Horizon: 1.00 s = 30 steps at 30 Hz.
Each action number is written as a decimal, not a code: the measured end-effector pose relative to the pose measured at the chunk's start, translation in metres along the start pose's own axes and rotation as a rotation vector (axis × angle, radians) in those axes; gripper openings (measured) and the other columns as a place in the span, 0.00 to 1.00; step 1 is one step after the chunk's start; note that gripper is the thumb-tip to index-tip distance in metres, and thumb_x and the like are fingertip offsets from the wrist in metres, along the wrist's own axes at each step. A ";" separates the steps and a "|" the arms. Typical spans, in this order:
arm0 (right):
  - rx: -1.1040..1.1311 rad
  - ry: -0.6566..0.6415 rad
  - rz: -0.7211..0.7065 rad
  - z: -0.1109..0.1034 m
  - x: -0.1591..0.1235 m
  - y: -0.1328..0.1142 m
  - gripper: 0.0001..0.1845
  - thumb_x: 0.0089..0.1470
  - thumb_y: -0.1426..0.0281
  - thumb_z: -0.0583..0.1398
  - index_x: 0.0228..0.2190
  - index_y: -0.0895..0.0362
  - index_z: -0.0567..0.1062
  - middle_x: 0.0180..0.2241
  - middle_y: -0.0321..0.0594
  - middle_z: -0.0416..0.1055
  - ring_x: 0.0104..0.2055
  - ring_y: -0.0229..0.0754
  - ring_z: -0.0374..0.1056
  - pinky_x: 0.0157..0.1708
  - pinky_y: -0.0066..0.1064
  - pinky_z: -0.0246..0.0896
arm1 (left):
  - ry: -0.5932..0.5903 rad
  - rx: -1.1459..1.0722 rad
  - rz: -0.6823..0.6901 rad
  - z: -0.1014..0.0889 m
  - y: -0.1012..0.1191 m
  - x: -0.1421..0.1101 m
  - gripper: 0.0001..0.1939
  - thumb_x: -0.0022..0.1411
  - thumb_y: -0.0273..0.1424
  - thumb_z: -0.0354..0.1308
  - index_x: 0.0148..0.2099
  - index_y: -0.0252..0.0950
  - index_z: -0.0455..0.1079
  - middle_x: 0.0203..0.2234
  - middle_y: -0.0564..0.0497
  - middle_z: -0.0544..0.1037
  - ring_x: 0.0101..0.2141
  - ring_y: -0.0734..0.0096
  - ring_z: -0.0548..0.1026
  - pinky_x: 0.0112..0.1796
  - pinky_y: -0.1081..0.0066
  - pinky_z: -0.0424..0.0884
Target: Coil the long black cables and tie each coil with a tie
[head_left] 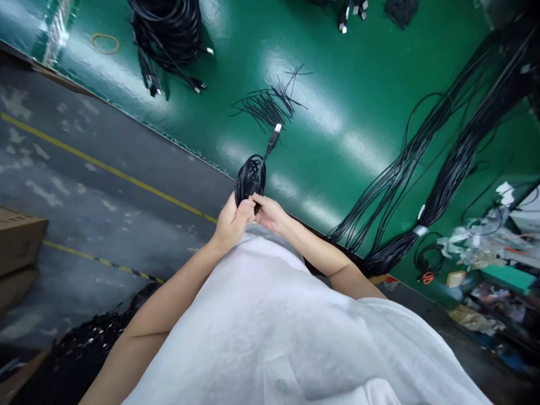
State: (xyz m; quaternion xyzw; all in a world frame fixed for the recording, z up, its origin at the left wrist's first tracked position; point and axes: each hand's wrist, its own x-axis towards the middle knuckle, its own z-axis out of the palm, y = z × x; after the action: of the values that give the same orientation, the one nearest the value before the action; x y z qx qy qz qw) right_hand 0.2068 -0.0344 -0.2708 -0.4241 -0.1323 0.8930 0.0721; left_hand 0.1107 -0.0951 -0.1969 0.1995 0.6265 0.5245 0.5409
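Cable coil (242, 179) gripped in left hand (233, 221).

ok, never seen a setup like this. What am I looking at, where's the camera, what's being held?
There's no robot here: just a person's bare hands. The single picture comes from a camera worn on the head, looking forward and down, so the white shirt fills the bottom. The left hand and right hand hold a small black cable coil near the table's edge, its plug pointing away from the body. On the green table lie thin black strips, a bigger cable coil, a yellow band and, to the right, long black cables.
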 end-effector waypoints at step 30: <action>-0.415 -0.050 -0.259 -0.020 -0.030 -0.030 0.13 0.42 0.62 0.65 0.26 0.57 0.70 0.21 0.29 0.62 0.21 0.29 0.49 0.22 0.25 0.45 | -0.286 -0.029 -0.230 0.001 0.012 0.014 0.18 0.66 0.45 0.48 0.35 0.34 0.62 0.19 0.57 0.60 0.20 0.78 0.56 0.23 0.74 0.55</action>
State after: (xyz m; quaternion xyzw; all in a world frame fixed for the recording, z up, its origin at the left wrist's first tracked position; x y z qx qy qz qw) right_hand 0.2418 -0.0099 -0.2514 -0.3870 -0.3678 0.8403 0.0940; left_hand 0.1036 -0.0787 -0.1931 0.1911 0.5543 0.4346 0.6836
